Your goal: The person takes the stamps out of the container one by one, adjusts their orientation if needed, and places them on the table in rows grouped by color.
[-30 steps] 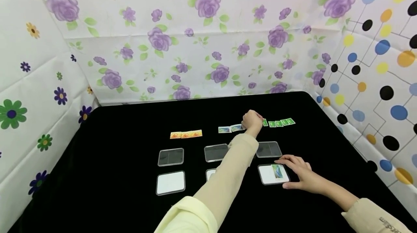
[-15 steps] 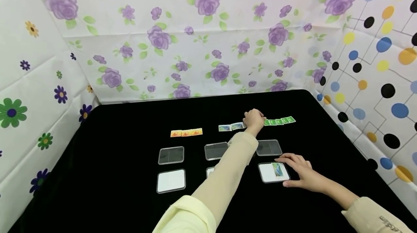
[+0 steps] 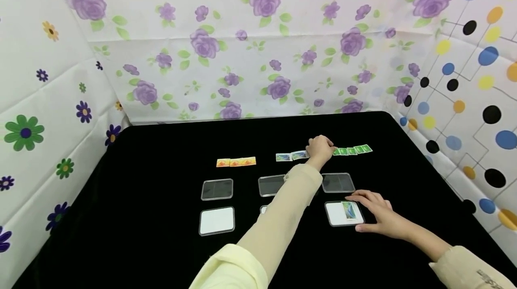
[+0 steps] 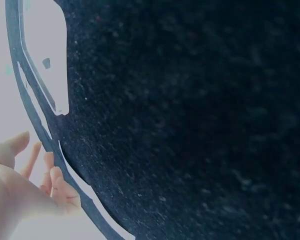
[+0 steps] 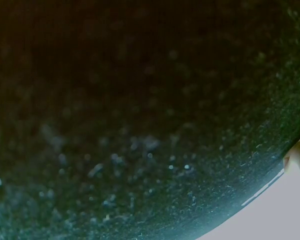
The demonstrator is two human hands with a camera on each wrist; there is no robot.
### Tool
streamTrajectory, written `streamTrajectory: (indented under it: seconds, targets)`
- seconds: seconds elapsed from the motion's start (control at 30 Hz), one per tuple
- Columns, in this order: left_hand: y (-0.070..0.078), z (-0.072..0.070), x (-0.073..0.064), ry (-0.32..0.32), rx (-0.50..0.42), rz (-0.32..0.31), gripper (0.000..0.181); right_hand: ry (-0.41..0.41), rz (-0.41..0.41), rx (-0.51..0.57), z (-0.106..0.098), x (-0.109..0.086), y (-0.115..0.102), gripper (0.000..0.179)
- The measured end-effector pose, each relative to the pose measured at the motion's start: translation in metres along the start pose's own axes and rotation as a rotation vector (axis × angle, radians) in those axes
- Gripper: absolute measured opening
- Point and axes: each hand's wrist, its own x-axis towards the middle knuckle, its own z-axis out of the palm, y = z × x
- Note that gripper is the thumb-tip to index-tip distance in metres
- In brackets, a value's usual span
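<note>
In the head view my left hand (image 3: 320, 149) reaches to the back of the table. Its fingers are curled at the left end of a row of green stamps (image 3: 352, 150), at the end stamp; its fingertips are partly hidden. Blue landscape stamps (image 3: 284, 157) lie just left of this hand. In the left wrist view the left hand (image 4: 37, 182) shows at the lower left. My right hand (image 3: 381, 217) holds the right end of a white-lined plastic case (image 3: 336, 215), thumb at the near corner and fingers at the far one. One blue-green stamp (image 3: 350, 211) lies upright inside its right half.
Orange stamps (image 3: 236, 162) lie in a row farther left. Clear lids stand at left (image 3: 217, 189), middle (image 3: 270, 186) and right (image 3: 338, 183). Another white-lined case (image 3: 216, 221) sits at the front left; a further case is mostly hidden under the left sleeve (image 3: 278, 230).
The end green stamp has slid right, closing a small gap in its row, with my left hand moving slightly right. My right hand stays on its case. The head view has shifted a little.
</note>
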Motion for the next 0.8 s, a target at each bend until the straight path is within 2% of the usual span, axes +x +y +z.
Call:
streamTrajectory:
  seconds: [0.3,0.67,0.8]
  targets:
    - [-0.007,-0.01,-0.004,-0.011,0.017,0.091,0.013,0.007,-0.005,-0.002,0.001,0.001,0.0,0.068]
    - [-0.011,-0.025,-0.01,-0.021,0.031,0.161,0.012,0.009,-0.013,0.01,0.001,0.001,-0.001,0.068]
    - [-0.013,-0.029,-0.014,-0.03,0.045,0.172,0.013,0.023,-0.043,0.008,0.001,0.001,-0.001,0.068]
